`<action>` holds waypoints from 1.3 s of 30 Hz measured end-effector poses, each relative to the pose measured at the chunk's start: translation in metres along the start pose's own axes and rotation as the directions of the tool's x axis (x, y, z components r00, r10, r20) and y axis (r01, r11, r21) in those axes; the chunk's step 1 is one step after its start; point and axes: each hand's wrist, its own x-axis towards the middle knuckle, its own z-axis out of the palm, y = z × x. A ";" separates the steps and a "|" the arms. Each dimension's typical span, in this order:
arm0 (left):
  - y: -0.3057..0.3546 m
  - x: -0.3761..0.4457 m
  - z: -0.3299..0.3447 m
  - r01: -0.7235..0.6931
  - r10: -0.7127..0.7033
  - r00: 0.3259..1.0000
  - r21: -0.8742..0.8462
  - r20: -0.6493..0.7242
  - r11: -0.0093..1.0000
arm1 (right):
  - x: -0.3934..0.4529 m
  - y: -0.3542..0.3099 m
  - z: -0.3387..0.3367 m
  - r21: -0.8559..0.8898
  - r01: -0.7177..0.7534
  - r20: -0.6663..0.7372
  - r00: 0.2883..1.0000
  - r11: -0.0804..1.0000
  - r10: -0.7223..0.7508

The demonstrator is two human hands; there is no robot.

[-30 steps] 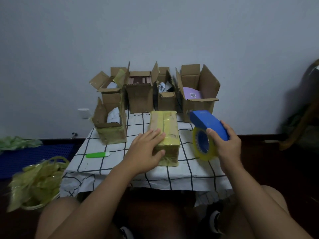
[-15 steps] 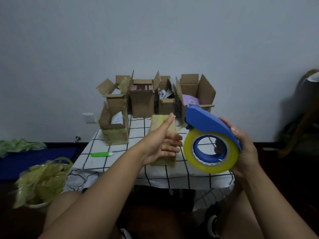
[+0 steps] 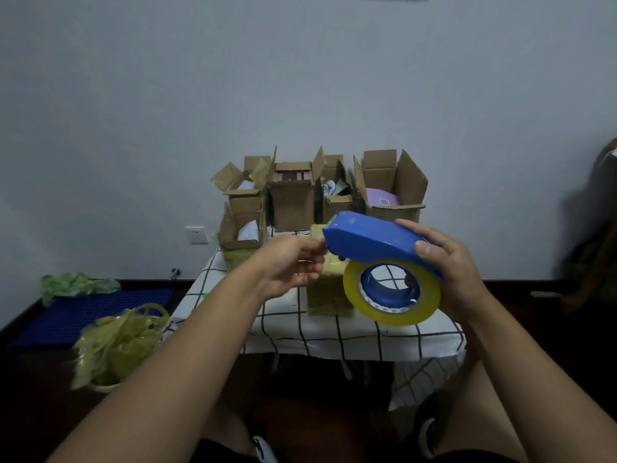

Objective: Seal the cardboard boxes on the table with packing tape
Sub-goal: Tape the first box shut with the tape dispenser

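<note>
My right hand (image 3: 457,272) grips a blue tape dispenser (image 3: 370,240) carrying a yellow roll of packing tape (image 3: 394,297), held up in the air in front of the table. My left hand (image 3: 293,265) is at the dispenser's front tip, thumb and forefinger pinched where the tape comes out. Behind them a closed box wrapped in yellowish tape (image 3: 329,292) lies on the checked tablecloth (image 3: 334,335), partly hidden by the roll. Several open cardboard boxes (image 3: 292,203) stand along the table's far edge, and another open box (image 3: 240,237) stands at the left.
A basket of crumpled yellow tape scraps (image 3: 117,342) sits on the floor at the left beside a blue mat (image 3: 83,312). A green object (image 3: 205,295) peeks out by my left forearm. A dark shape (image 3: 594,228) stands at the right. My knees are under the table's near edge.
My left hand left the taped box and came up to the dispenser's tip. My right hand lifted the dispenser off the table and turned the roll toward me.
</note>
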 end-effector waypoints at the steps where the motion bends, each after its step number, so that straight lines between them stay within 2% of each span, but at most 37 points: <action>1: 0.001 0.000 -0.004 -0.017 0.021 0.999 0.101 -0.030 0.995 | 0.002 -0.002 0.000 -0.068 0.003 0.034 0.999 0.998 -0.001; 3: 0.003 0.000 -0.012 -0.032 0.054 0.996 0.276 -0.075 0.961 | 0.007 -0.008 -0.002 -0.227 0.026 0.113 0.994 0.974 0.000; 5: 0.005 0.003 -0.018 -0.024 0.064 0.992 0.338 -0.107 0.941 | 0.010 -0.016 -0.010 -0.296 0.034 0.152 0.988 0.955 0.012; 13: -0.023 0.032 -0.028 0.011 0.053 0.980 0.316 -0.193 0.949 | 0.019 -0.018 -0.045 -0.471 0.005 0.219 0.969 0.882 0.112; 16: -0.033 0.041 -0.034 0.042 0.003 0.986 0.271 -0.166 0.962 | 0.025 -0.017 -0.059 -0.525 -0.010 0.229 0.961 0.851 0.153; 21: -0.049 0.054 -0.032 0.024 0.016 0.987 0.243 -0.162 0.970 | 0.039 -0.017 -0.071 -0.568 0.013 0.267 0.949 0.823 0.169; 24: -0.054 0.060 -0.031 -0.067 0.170 0.952 0.368 -0.254 0.927 | 0.048 -0.017 -0.068 -0.571 0.025 0.282 0.945 0.821 0.167; 26: -0.054 0.060 -0.030 -0.151 0.280 0.904 0.373 -0.323 0.916 | 0.052 -0.014 -0.066 -0.561 0.035 0.285 0.946 0.827 0.153; 29: -0.054 0.060 -0.031 -0.210 0.354 0.867 0.388 -0.350 0.897 | 0.055 -0.009 -0.066 -0.528 0.038 0.290 0.947 0.849 0.138; 35: -0.061 0.059 -0.031 -0.182 0.366 0.860 0.454 -0.357 0.872 | 0.056 -0.004 -0.066 -0.525 0.040 0.291 0.947 0.850 0.135; 39: -0.068 0.063 -0.024 -0.159 0.336 0.857 0.420 -0.391 0.894 | 0.058 0.001 -0.065 -0.499 0.007 0.226 0.967 0.867 0.122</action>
